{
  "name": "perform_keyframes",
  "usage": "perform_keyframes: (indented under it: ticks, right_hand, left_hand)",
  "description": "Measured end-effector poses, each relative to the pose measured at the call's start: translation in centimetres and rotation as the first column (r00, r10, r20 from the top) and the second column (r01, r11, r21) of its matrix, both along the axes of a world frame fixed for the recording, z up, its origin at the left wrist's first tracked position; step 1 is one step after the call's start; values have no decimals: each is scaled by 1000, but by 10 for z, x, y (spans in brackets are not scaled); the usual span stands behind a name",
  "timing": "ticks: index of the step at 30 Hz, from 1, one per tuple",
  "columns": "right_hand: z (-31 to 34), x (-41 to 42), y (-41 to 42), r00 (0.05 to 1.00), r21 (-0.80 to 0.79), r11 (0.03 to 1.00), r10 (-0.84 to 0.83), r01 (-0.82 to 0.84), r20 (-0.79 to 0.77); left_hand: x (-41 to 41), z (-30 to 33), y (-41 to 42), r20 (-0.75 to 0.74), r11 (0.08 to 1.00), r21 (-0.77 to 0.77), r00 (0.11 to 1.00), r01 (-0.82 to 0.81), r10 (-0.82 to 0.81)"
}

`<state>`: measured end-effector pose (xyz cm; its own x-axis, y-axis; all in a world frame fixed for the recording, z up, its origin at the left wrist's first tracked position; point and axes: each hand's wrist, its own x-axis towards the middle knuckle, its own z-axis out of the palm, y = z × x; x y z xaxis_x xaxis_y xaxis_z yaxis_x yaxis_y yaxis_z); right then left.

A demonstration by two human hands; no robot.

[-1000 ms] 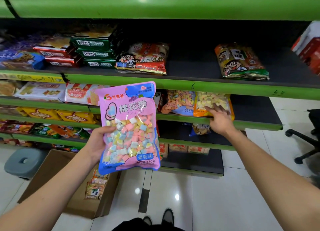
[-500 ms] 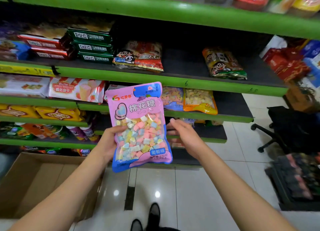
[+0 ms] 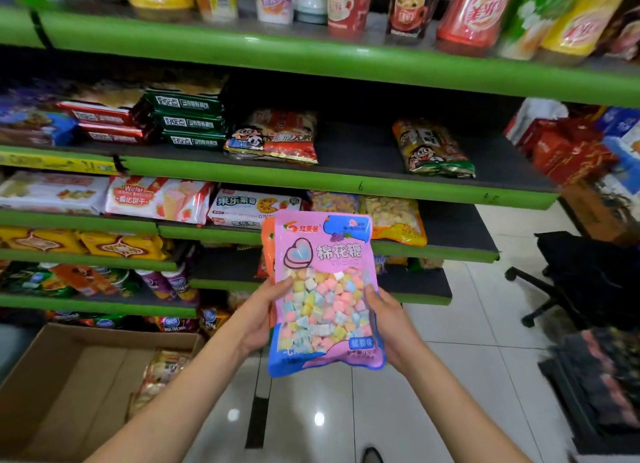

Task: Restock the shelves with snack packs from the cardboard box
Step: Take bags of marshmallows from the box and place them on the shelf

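A second ago our right hand (image 3: pixel 391 327) rested on the orange pack on the shelf; now it has come back and closed on the right edge of the marshmallow pack (image 3: pixel 325 289), which our left hand (image 3: pixel 263 315) grips by the left edge. So we hold the pink and blue pack upright between both hands, in front of the green shelves (image 3: pixel 311 182). An orange edge shows behind its left side, perhaps a second pack, though we cannot tell. The view has also tipped upward, and a row of drink cups (image 3: pixel 346 5) now shows along the top shelf.

The pack reads 棉花糖, with 红麦谷 at its top left. Above and left of our hands lies a wafer pack (image 3: pixel 157 199) marked "Wafer", and just above them the orange pack (image 3: pixel 394 221) on the shelf. Below our left arm the cardboard box (image 3: pixel 69 386) stands open on the floor with a snack pack (image 3: pixel 159 376) inside.
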<state>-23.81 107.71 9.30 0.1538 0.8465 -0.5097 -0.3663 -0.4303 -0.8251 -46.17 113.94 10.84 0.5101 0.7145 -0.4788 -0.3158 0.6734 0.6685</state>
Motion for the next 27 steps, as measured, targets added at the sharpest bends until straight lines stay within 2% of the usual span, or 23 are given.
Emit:
perform_keyframes:
  ticks: [6, 11, 14, 20, 27]
  right_hand:
    - [-8, 68, -10, 994, 24, 998, 53, -51, -97]
    - [-1, 143, -19, 991, 49, 999, 20, -14, -129]
    - [0, 188, -26, 986, 72, 997, 19, -7, -168]
    - [-9, 265, -41, 971, 64, 998, 11, 5, -238]
    - [-24, 306, -46, 943, 55, 998, -20, 41, -333]
  left_hand:
    - [43, 7, -14, 48, 995, 96, 999, 7, -12]
    - [89, 7, -21, -67, 994, 60, 993, -88, 92]
    - [107, 10, -19, -78, 990, 78, 989, -121, 127]
    - [128, 12, -26, -94, 991, 87, 990, -100, 108]
    - [134, 10, -35, -47, 995, 84, 998, -48, 52]
